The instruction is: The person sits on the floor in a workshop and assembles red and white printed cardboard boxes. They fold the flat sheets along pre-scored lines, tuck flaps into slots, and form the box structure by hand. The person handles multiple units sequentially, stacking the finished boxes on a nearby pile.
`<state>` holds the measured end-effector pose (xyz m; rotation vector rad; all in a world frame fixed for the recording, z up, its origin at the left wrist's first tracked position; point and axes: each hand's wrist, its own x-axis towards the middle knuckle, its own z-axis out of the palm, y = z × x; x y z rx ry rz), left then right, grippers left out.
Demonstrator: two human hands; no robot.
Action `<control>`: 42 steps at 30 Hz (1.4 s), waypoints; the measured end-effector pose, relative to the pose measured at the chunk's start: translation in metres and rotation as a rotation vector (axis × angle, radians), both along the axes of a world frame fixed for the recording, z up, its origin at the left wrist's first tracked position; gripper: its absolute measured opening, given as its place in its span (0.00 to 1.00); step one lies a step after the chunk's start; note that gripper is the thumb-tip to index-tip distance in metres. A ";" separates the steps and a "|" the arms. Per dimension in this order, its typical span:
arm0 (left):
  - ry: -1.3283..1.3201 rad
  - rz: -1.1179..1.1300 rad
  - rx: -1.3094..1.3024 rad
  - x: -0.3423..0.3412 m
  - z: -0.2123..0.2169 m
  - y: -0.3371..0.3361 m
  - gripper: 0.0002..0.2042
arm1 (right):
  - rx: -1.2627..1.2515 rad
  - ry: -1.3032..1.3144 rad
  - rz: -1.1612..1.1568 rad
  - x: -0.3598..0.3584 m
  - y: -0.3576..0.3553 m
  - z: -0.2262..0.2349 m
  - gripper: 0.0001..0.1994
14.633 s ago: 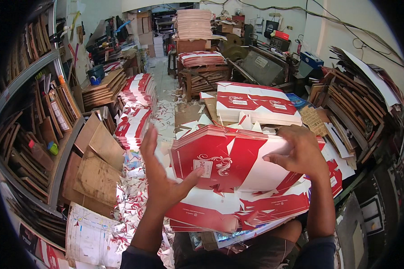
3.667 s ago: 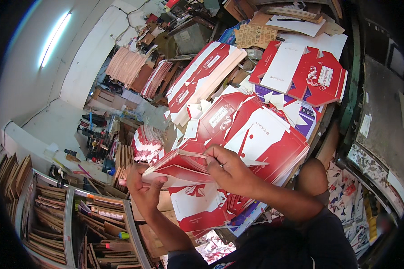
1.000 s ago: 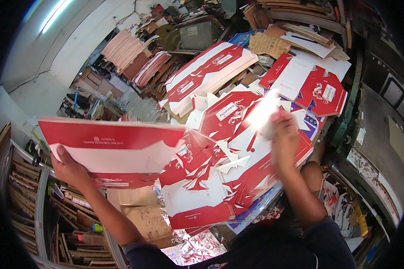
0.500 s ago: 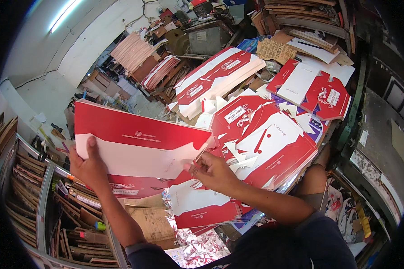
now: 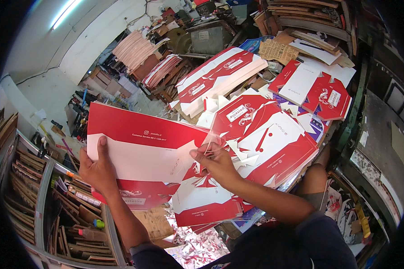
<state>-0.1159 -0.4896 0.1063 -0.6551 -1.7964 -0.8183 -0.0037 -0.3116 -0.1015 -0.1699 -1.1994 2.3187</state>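
Left hand (image 5: 99,174) and right hand (image 5: 216,165) are holding a red-and-white card sheaf (image 5: 137,154).
The left hand's grip is clasping the sheaf's left edge, thumb in front; the right hand's grip is pinching at its right edge. The sheaf is tilting in the air, left of the piled sheets (image 5: 274,134), where white offcuts (image 5: 248,160) are lying.

The worktable (image 5: 191,119) bears stacked red-and-white printed sheets (image 5: 231,67) and white offcuts (image 5: 206,119).
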 end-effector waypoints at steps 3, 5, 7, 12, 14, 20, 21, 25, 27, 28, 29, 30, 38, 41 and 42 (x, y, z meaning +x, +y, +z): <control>0.007 -0.020 0.008 0.000 -0.001 0.000 0.23 | -0.013 0.065 -0.104 -0.011 -0.002 -0.012 0.13; 0.025 0.057 -0.024 -0.005 0.001 -0.004 0.23 | -0.074 0.175 -0.079 -0.008 -0.002 -0.011 0.12; 0.039 0.086 -0.014 -0.013 0.006 -0.009 0.24 | -0.038 0.142 -0.049 -0.005 0.004 -0.021 0.12; 0.038 0.049 0.069 -0.045 0.024 -0.043 0.24 | 0.900 -0.031 0.767 0.027 0.000 -0.030 0.15; 0.048 -0.016 0.070 -0.070 0.022 -0.065 0.22 | 1.137 -0.018 1.034 0.049 -0.019 0.003 0.15; 0.223 -0.301 -0.036 -0.079 0.002 -0.073 0.27 | 1.051 0.071 -0.271 0.066 -0.007 0.053 0.25; 0.207 -0.346 -0.022 -0.075 -0.003 -0.068 0.28 | 1.043 0.129 -0.324 0.062 -0.003 0.055 0.26; 0.132 -0.515 0.039 -0.067 -0.016 -0.051 0.35 | 0.907 0.269 -0.076 0.048 0.009 0.051 0.31; 0.113 -0.578 0.059 -0.068 -0.020 -0.045 0.39 | 0.869 0.240 0.176 0.041 0.012 0.045 0.31; 0.105 -0.603 0.083 -0.067 -0.023 -0.040 0.40 | 0.804 0.215 0.246 0.043 0.013 0.044 0.30; 0.097 -0.623 0.107 -0.065 -0.026 -0.036 0.40 | 0.736 0.192 0.319 0.046 0.013 0.043 0.29; 0.088 -0.644 0.130 -0.067 -0.029 -0.035 0.40 | 0.668 0.168 0.391 0.049 0.013 0.043 0.27; 0.200 -0.411 -0.157 -0.027 -0.023 0.025 0.27 | 0.870 0.014 -0.088 0.060 0.041 0.035 0.14; 0.361 -0.239 -0.259 0.007 -0.023 0.065 0.25 | 0.717 -0.060 -0.285 0.058 0.058 0.025 0.19; 0.353 -0.220 -0.281 0.018 -0.027 0.076 0.24 | 0.618 -0.042 -0.260 0.059 0.061 0.024 0.21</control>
